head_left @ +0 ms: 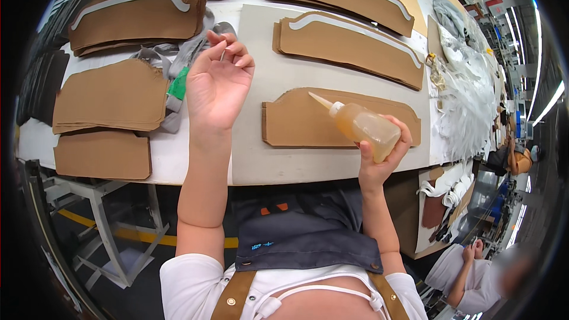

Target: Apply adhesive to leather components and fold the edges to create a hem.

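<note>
My right hand (pixel 385 157) grips a translucent squeeze bottle (pixel 370 130) with a pointed nozzle and amber liquid inside. The bottle is tilted, its tip toward the upper left, over a brown cardboard-like panel (pixel 296 121) on the grey board. My left hand (pixel 220 86) is raised with the palm up and fingers loosely curled; I see nothing held in it. Beside that hand lie a bundle of grey cloth (pixel 172 120) and a green piece (pixel 178 85). To its left sits a stack of plain brown panels (pixel 112 95).
Brown panel stacks topped with curved white strips lie at the far right (pixel 355 47) and far left (pixel 136 21). Clear plastic film (pixel 468 95) is heaped at the right edge of the table. A person in a white shirt (pixel 468 275) is at the lower right.
</note>
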Demonstrator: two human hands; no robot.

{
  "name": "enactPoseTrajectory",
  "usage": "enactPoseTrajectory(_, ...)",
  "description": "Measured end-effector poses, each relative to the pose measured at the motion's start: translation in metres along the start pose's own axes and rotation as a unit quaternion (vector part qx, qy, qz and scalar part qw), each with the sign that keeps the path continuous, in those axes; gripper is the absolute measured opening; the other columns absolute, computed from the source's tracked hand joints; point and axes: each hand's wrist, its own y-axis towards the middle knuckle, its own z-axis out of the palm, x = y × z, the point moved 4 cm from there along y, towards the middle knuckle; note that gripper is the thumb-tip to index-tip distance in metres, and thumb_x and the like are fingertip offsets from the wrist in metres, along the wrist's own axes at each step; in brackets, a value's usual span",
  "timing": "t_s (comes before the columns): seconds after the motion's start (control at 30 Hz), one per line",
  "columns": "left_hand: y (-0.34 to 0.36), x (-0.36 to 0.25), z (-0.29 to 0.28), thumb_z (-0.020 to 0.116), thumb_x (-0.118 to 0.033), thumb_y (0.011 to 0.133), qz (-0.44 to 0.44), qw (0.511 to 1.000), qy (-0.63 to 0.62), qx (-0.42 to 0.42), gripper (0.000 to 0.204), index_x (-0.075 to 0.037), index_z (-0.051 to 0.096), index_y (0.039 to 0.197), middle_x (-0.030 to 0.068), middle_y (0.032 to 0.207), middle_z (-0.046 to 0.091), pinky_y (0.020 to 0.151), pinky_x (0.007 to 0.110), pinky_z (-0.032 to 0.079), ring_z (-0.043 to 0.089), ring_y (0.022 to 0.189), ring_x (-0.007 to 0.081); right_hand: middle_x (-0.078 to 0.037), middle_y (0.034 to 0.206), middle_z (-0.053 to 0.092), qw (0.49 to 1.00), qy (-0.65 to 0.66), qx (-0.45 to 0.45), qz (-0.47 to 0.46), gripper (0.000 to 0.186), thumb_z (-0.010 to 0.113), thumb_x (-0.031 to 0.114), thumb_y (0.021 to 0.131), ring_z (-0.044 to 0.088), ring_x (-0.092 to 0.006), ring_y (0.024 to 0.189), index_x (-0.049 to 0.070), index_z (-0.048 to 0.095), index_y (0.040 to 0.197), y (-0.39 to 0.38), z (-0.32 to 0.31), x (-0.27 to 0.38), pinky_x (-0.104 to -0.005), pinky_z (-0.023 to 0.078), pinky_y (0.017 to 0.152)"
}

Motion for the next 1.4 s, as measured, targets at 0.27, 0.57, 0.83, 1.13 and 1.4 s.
enactPoseTrajectory(0.27,0.0,0.002,-0.001,0.06,0.008,0.091,-0.001,1.0,0.003,-0.001,0.025,-0.009,0.061,0.109,0.0062,0.104,0.058,0.076,0.032,0.041,0.053,0.089,0.0171,-0.014,0.129,0.05,0.999,0.001,0.043,-0.01,0.075,0.083,0.032,0.088,0.054,-0.0244,0.118,0.003,0.037,0.141,0.007,0.006,0.004,-0.0387,0.047,0.102)
enactPoseTrajectory(0.57,0.001,0.002,-0.003,0.06,0.008,0.091,-0.001,1.0,0.015,0.0,0.024,-0.01,0.061,0.107,0.0056,0.104,0.058,0.075,0.032,0.042,0.053,0.088,0.0162,-0.014,0.129,0.05,0.997,0.035,0.069,0.003,0.077,0.083,0.033,0.088,0.055,-0.0252,0.119,0.003,0.036,0.141,0.01,0.012,0.006,-0.0422,0.048,0.104)
enactPoseTrajectory(0.83,-0.001,0.001,-0.001,0.06,0.007,0.092,-0.004,1.0,0.008,0.003,0.023,-0.01,0.061,0.107,0.0055,0.104,0.058,0.076,0.032,0.042,0.054,0.089,0.0166,-0.015,0.127,0.05,0.992,0.071,0.1,-0.012,0.078,0.083,0.034,0.088,0.059,-0.0332,0.12,0.004,0.035,0.141,0.008,0.02,0.017,-0.0453,0.049,0.103)
enactPoseTrajectory(1.13,0.0,0.0,0.001,0.063,0.007,0.089,0.001,1.0,0.017,0.002,0.027,-0.011,0.061,0.109,0.0045,0.101,0.06,0.072,0.031,0.043,0.054,0.085,0.0161,-0.016,0.128,0.05,0.992,0.088,0.094,-0.013,0.077,0.083,0.031,0.087,0.06,-0.0299,0.116,0.004,0.035,0.141,-0.001,0.035,0.018,-0.042,0.05,0.1)
enactPoseTrajectory(1.4,0.008,-0.008,-0.003,0.06,0.009,0.09,0.01,1.0,0.011,-0.002,0.024,-0.008,0.059,0.107,0.006,0.101,0.055,0.075,0.033,0.041,0.053,0.088,0.0182,-0.02,0.139,0.056,0.816,0.529,-0.077,0.22,0.053,0.059,0.036,0.104,0.055,-0.0369,0.13,0.001,0.051,0.142,0.04,-0.028,0.0,-0.0478,0.048,0.112)
